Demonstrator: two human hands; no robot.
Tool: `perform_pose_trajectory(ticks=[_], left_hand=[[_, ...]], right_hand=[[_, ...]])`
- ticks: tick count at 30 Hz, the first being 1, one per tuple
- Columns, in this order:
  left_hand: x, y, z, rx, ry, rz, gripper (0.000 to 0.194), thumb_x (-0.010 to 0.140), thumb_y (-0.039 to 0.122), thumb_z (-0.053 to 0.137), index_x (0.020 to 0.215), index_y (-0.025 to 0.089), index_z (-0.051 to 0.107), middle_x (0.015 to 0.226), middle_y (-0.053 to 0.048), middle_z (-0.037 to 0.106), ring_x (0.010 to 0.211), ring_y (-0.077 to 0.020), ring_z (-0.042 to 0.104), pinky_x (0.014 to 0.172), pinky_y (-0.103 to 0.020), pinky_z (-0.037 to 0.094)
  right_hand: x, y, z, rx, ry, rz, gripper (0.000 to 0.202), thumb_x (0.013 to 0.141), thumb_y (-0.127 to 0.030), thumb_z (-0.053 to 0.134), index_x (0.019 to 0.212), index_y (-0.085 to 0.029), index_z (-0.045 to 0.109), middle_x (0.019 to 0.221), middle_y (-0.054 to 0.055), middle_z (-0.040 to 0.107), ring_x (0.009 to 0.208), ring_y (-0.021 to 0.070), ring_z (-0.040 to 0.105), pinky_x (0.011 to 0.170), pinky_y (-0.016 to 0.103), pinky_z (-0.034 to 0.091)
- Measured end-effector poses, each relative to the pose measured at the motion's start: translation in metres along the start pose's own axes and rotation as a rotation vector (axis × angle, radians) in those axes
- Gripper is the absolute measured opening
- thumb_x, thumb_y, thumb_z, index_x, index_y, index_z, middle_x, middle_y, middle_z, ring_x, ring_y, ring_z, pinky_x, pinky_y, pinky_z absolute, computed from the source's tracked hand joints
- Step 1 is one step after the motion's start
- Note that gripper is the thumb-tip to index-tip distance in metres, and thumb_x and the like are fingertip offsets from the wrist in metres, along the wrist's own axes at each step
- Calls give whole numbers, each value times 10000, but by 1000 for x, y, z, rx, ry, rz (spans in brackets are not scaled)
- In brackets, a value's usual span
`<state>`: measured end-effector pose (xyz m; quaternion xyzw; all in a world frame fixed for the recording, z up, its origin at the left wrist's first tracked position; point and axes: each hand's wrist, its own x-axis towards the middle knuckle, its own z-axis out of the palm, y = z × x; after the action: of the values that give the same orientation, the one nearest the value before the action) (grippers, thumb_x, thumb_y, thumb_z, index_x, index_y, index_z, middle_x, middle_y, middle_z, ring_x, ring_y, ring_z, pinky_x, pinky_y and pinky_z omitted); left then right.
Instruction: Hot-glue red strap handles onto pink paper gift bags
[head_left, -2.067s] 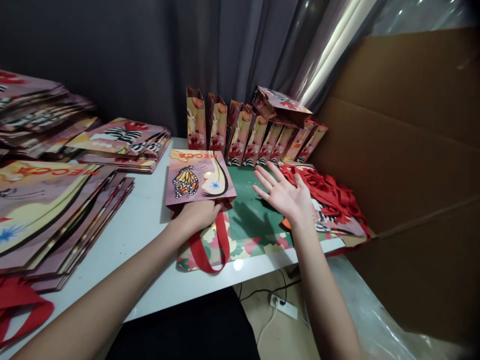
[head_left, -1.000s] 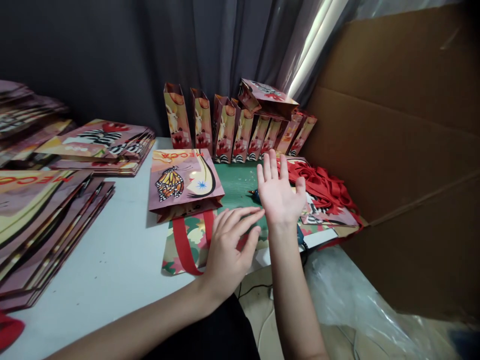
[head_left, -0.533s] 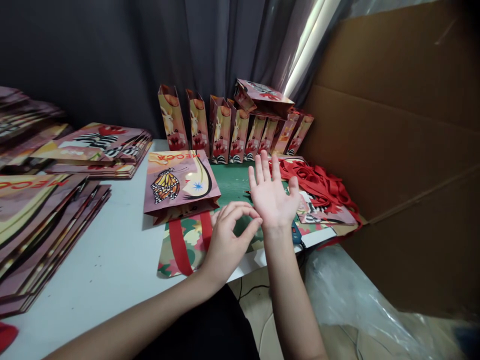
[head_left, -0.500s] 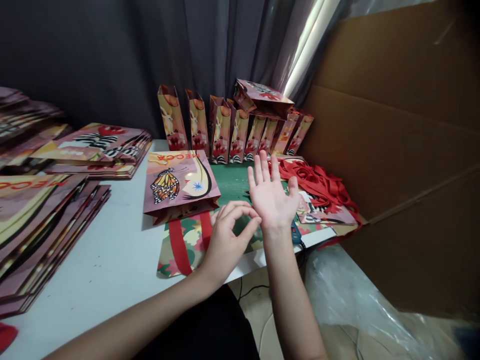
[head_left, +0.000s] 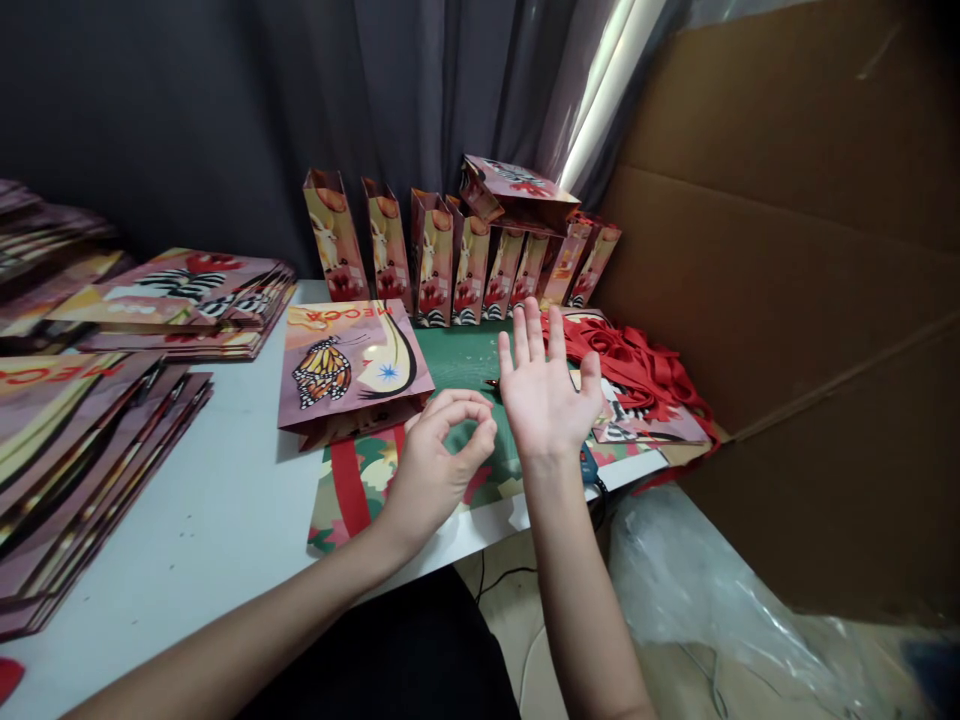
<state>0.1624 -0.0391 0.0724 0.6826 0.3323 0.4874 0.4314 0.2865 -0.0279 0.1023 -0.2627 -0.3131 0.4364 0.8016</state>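
Observation:
My right hand [head_left: 547, 390] is raised palm up with its fingers spread, holding nothing. To its left, my left hand [head_left: 442, 460] has thumb and fingertips curled into a ring; the fingertips come together and nothing shows between them. A MECCA paper bag [head_left: 352, 360] with a butterfly print lies on its side just behind my left hand. Under the hands are a green mat [head_left: 480, 355] and a camouflage-patterned bag [head_left: 375, 465] with a red ribbon [head_left: 346, 480]. Red ribbons [head_left: 645, 370] lie heaped to the right of my right hand.
Several upright paper bags [head_left: 433, 260] stand along the curtain, with another bag [head_left: 521, 190] lying on top. Flat bag stacks [head_left: 82, 470] cover the left of the white table [head_left: 225, 500]. A big cardboard box [head_left: 787, 250] rises at the right, above clear plastic [head_left: 690, 570].
My left hand has moved left, away from my right wrist, and its fingers still form a ring. My right hand stays spread. The view has shifted slightly.

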Motion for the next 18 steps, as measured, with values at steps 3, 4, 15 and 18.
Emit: perform_pose_trajectory(ticks=[3, 4, 15, 18], left_hand=[[3, 2, -5, -21, 18, -8, 178, 842, 351, 569, 778, 197, 629, 990, -48, 631, 972, -181, 597, 930, -318, 428], [5, 2, -7, -22, 27, -10, 181, 845, 356, 567, 782, 196, 626, 995, -49, 630, 983, -182, 596, 940, -317, 426], [18, -14, -17, 24, 78, -48, 232, 816, 416, 576, 797, 193, 637, 1040, -72, 645, 1045, -224, 589, 917, -360, 431], [27, -27, -15, 39, 68, -65, 262, 802, 436, 574, 792, 184, 648, 1037, -84, 654, 1022, -227, 601, 927, -370, 448]], right_hand=[[0, 0, -4, 0, -7, -4, 661, 892, -579, 240, 1442, -270, 438, 1533, 53, 432, 1414, 210, 408, 1135, 527, 320], [0, 0, -5, 15, -12, -6, 656, 894, -573, 241, 1439, -269, 441, 1534, 52, 431, 1415, 207, 407, 1140, 524, 314], [-7, -17, -9, 320, -16, 39, 496, 917, -438, 328, 1312, -271, 578, 1423, 29, 562, 1381, 176, 447, 1177, 485, 268], [-17, -24, -6, 355, -58, 62, 456, 943, -421, 335, 1305, -314, 590, 1409, -11, 579, 1377, 150, 448, 1191, 465, 254]])
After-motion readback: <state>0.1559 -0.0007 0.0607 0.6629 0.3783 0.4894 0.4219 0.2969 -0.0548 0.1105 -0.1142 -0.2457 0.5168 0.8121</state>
